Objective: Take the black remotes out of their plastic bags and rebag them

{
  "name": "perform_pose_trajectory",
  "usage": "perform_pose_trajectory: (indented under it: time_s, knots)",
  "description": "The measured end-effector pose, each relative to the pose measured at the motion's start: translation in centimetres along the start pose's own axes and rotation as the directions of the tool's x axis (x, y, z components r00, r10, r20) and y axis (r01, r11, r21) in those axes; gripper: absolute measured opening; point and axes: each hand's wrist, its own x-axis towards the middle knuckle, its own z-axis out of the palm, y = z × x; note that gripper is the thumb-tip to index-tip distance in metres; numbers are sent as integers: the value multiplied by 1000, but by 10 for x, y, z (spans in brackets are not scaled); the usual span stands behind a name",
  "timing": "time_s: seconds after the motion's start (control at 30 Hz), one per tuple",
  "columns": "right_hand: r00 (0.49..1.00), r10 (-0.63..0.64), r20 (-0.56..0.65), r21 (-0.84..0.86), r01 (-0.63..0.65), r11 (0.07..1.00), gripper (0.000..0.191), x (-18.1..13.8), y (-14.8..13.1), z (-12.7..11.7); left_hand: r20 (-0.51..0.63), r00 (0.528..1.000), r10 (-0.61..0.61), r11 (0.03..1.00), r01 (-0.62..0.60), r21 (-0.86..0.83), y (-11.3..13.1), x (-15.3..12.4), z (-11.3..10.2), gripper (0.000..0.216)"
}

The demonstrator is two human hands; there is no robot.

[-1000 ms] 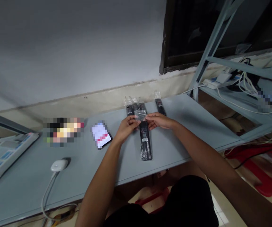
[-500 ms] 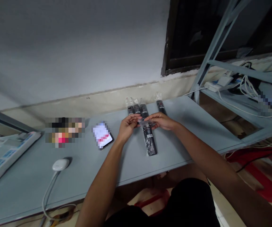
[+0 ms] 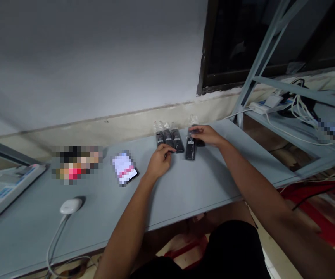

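Observation:
My right hand (image 3: 206, 135) grips the upper part of a black remote control (image 3: 190, 149) in a clear plastic bag. A white label shows on the remote's face, and another bagged remote (image 3: 201, 143) lies partly hidden behind it and under my fingers. My left hand (image 3: 161, 159) is loosely curved with its fingers a little apart, and no object shows in it. It hovers just in front of three bagged black remotes (image 3: 177, 141) lying side by side near the wall; its fingers cover the lower ends of some.
On the grey table (image 3: 173, 193), a lit phone (image 3: 132, 174), a blurred-out patch and a white rounded device (image 3: 71, 205) on a cable lie left. A power strip (image 3: 13, 193) lies at the far left. Right stands a metal rack (image 3: 250, 85) with cables.
My right hand has carried the bagged remote away from my left hand, back and rightwards beside the lone remote. The left hand has let go of the bag and dropped slightly.

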Motion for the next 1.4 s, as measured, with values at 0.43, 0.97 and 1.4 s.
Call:
perform_pose_trajectory:
  time_s: [0.43,0.97,1.4]
  knots:
    - [953,-289,87,-836,228,500,22,53,5,18,46,997,-56,997,53,60,8,-3,-3,40]
    - [873,-258,414,-679,485,551,38,-41,-8,56,-72,980,-186,977,177,-122,7,0,-1,25]
    - [891,-406,202,-280,450,848,26,-81,-35,103,215,792,-571,517,551,-655,25,3,-12,54]
